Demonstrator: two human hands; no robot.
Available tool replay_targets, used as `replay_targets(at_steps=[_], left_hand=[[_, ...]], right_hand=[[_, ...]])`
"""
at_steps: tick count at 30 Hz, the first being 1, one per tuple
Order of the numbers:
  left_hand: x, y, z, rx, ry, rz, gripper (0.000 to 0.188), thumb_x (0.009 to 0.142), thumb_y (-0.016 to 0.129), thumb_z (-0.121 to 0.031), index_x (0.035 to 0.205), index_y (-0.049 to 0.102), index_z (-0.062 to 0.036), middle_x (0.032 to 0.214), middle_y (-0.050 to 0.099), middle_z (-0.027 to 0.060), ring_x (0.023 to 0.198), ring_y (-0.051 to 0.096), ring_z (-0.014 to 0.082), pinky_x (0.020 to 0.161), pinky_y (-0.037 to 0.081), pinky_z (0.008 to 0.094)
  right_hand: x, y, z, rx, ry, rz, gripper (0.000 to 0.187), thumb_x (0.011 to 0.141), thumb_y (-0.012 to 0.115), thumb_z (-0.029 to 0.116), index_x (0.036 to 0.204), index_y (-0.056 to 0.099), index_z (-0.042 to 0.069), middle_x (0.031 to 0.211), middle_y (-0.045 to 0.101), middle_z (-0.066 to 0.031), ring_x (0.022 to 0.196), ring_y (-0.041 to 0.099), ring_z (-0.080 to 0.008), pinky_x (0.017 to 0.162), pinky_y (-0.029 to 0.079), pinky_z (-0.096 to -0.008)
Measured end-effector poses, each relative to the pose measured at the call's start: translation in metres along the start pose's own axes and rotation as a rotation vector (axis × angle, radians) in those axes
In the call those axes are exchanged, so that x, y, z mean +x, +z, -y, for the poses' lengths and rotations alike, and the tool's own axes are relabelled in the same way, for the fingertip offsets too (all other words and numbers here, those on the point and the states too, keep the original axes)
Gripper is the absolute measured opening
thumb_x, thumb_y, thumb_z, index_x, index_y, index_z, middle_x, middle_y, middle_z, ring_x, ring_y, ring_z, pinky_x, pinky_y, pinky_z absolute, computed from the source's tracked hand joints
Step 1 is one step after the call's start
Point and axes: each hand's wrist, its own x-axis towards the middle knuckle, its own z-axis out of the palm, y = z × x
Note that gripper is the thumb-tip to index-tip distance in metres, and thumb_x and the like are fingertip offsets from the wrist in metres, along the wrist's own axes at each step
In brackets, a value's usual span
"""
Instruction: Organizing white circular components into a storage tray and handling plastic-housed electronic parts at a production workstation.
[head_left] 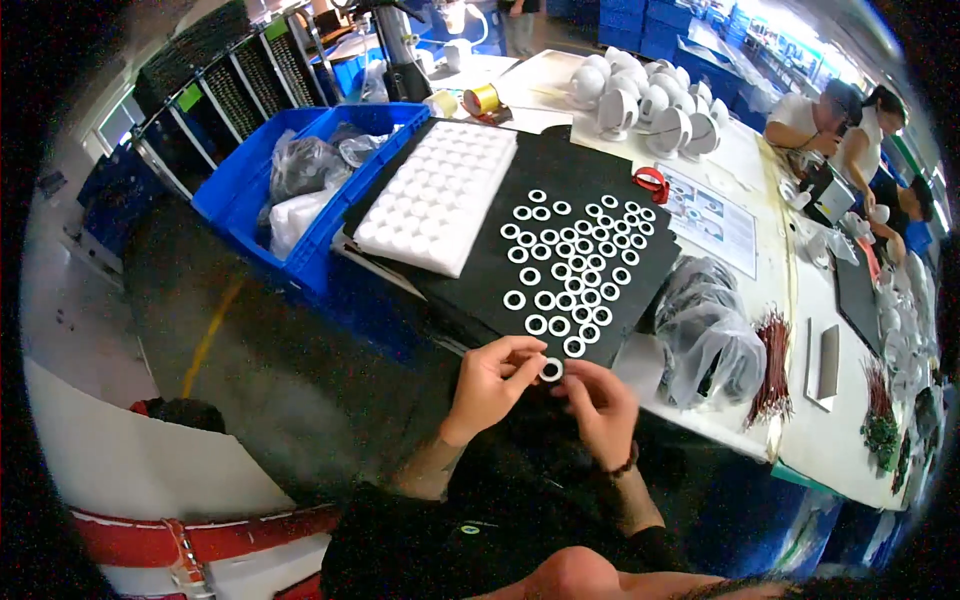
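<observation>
A white ring with a dark centre [552, 370] is held up at the near edge of the black mat [470, 303]. My left hand [497, 388] pinches it between thumb and fingers from the left. From the right, my right hand [603, 408] closes its thumb and fingertips at the ring's other side. Just beyond my fingers, several similar white rings [536, 324] lie flat and spread over the mat. A white foam tray [440, 190] with rows of raised squares rests on the mat's left side.
Left of the mat stands a blue crate [340, 235] with plastic bags inside. To the right lie bagged parts [710, 335], red wires [772, 370] and a printed sheet [715, 225]. Red tape [651, 184] and white domed housings [665, 130] are farther back. Other people work at far right.
</observation>
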Motion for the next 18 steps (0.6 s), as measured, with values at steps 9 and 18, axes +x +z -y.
replay_targets(at_steps=[9, 18], left_hand=[[0.071, -0.044, -0.008, 0.585, 0.282, -0.406, 0.009, 0.091, 0.073, -0.009, 0.095, 0.073, -0.0002, 0.082, 0.074, 0.0114, 0.066, 0.070, 0.0201, 0.061, 0.054, 0.0315], [0.070, -0.042, -0.004, 0.967, 0.432, -0.426, 0.008, 0.090, 0.070, -0.010, 0.095, 0.072, -0.0031, 0.088, 0.069, 0.0138, 0.078, 0.068, 0.0364, 0.067, 0.054, 0.0433]], right_hand=[[-0.002, -0.105, -0.042, -0.226, -0.541, -0.824, 0.019, 0.097, 0.066, 0.003, 0.115, 0.066, -0.003, 0.105, 0.064, -0.0068, 0.086, 0.057, -0.0126, 0.075, 0.045, -0.0236], [0.009, -0.181, -0.099, -0.954, -0.300, -0.608, 0.036, 0.082, 0.072, 0.012, 0.116, 0.068, 0.001, 0.116, 0.064, -0.0161, 0.113, 0.056, -0.0367, 0.102, 0.041, -0.0454]])
